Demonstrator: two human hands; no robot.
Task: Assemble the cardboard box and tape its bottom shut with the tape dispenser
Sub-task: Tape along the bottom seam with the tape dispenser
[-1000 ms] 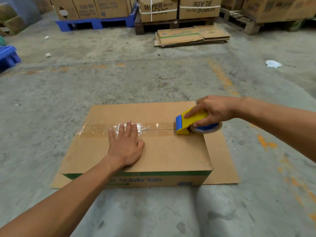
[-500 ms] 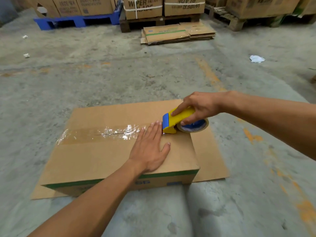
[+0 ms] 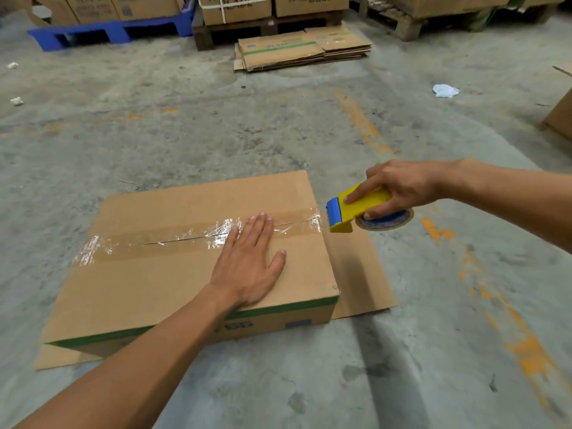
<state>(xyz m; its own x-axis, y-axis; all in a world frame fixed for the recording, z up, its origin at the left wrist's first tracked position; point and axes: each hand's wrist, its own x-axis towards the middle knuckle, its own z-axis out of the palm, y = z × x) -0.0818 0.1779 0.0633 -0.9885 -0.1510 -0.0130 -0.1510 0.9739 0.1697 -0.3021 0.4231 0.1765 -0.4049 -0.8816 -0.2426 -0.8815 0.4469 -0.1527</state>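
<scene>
Fingers of the right hand [image 3: 399, 188] gripping the tape dispenser [image 3: 356, 209] half-hide its roll, while the left hand [image 3: 247, 263] lies flat, covering the cardboard box [image 3: 154, 274] seam.

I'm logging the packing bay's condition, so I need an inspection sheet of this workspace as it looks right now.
Surface: bare, stained concrete floor with worn orange paint marks.
Job's things: cardboard box lying on a flat cardboard sheet; clear tape covers the centre seam.
Clutter: crumpled white scraps on the floor.
Grippers: left hand lies flat on the box; right hand grips the yellow and blue tape dispenser just past the box's right edge.
Cables: nothing seen.
Surroundings: flattened cartons, a blue pallet, wooden pallets stacked with boxes.
</scene>
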